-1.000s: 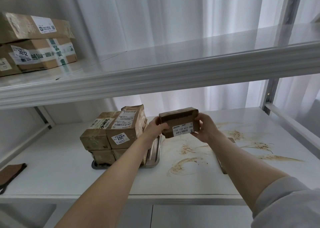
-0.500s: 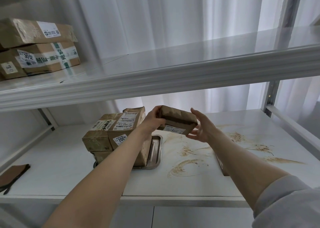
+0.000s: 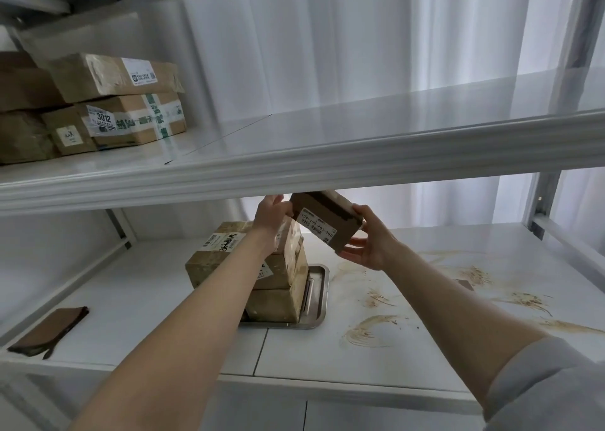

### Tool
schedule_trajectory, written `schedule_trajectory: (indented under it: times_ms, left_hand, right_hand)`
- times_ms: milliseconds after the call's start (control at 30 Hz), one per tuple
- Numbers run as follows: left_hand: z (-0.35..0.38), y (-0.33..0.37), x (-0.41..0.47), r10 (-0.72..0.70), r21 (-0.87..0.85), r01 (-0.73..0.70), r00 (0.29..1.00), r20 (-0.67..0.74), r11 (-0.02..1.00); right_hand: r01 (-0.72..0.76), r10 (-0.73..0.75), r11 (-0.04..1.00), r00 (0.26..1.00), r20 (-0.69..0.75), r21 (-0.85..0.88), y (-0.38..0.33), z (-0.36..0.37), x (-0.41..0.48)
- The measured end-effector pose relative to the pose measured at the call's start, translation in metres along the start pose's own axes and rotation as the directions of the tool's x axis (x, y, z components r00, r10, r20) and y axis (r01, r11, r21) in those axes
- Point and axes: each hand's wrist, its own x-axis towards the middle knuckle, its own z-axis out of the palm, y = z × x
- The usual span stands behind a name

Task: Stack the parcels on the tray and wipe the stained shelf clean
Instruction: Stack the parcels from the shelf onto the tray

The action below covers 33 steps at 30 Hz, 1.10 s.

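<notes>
From my head camera, both my arms reach into the rack. I hold a small parcel (image 3: 327, 222) of brown cardboard between my two hands, up in the air just under the front lip of the upper shelf (image 3: 327, 155). It is tilted, its left end higher, and its white label faces me.

My left hand (image 3: 273, 216) grips the parcel's left end; its fingertips are hidden behind the box. My right hand (image 3: 370, 244) holds the lower right end, with the thumb on the top corner and the fingers spread under the bottom edge.

Below the parcel and a little to the left, the stack of parcels (image 3: 226, 253) sits on the steel tray (image 3: 319, 299), two layers high. My left forearm crosses in front of it.

The tray rests on the white lower shelf (image 3: 147, 299). Right of the tray, brown stains (image 3: 370, 330) smear the shelf in arcs and streaks out toward the right edge.

A folded brown cloth (image 3: 49, 332) lies at the shelf's front left corner, well apart from the tray.

On the upper shelf, at the left, larger taped boxes (image 3: 124, 103) are piled. A grey sleeve (image 3: 550, 388) covers my right upper arm.
</notes>
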Motion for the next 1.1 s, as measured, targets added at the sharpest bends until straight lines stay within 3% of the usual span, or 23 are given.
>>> schedule_trajectory:
  times_ms: [133,233,400,500,600,700,833,967,1100]
  left_hand:
    - [-0.015,0.002,0.001,-0.113,-0.100,0.106,0.992,-0.061,0.989]
    - [-0.025,0.001,0.002,-0.179,-0.159,0.177,0.984,0.004,0.971]
    - [-0.030,0.005,-0.001,-0.198,-0.119,0.212,0.973,0.119,0.970]
    - [-0.038,0.009,-0.001,-0.164,-0.182,0.187,0.977,0.136,0.965]
    - [-0.057,0.010,0.002,-0.128,-0.241,0.137,0.990,0.053,0.961]
    - [-0.079,0.010,0.004,-0.088,-0.138,0.070,0.988,-0.126,0.988]
    - [-0.106,0.005,0.010,0.038,0.139,0.004,0.954,-0.298,0.990]
    - [-0.125,0.002,0.007,0.125,0.349,-0.023,0.954,-0.272,0.937]
    - [-0.140,0.004,0.000,0.118,0.323,-0.082,0.989,-0.093,0.943]
  right_hand:
    - [-0.027,0.026,0.997,0.999,0.021,0.072,-0.006,0.027,0.003]
    - [-0.018,0.012,0.995,0.998,0.061,0.100,-0.013,0.048,0.002]
    - [0.011,-0.019,0.998,0.993,0.117,0.065,-0.019,0.082,-0.006]
    - [0.031,-0.032,0.999,0.994,0.106,0.006,-0.018,0.097,-0.005]
    - [0.044,-0.045,0.982,0.999,-0.001,-0.181,-0.014,0.112,0.000]
    - [0.133,-0.172,0.935,0.981,-0.094,-0.328,-0.007,0.123,0.009]
    - [0.249,-0.267,0.900,0.964,-0.002,-0.357,0.003,0.146,0.015]
    - [0.198,-0.135,0.862,0.977,0.164,-0.466,0.018,0.183,0.015]
    - [0.131,-0.071,0.915,0.983,0.168,-0.381,0.033,0.207,0.019]
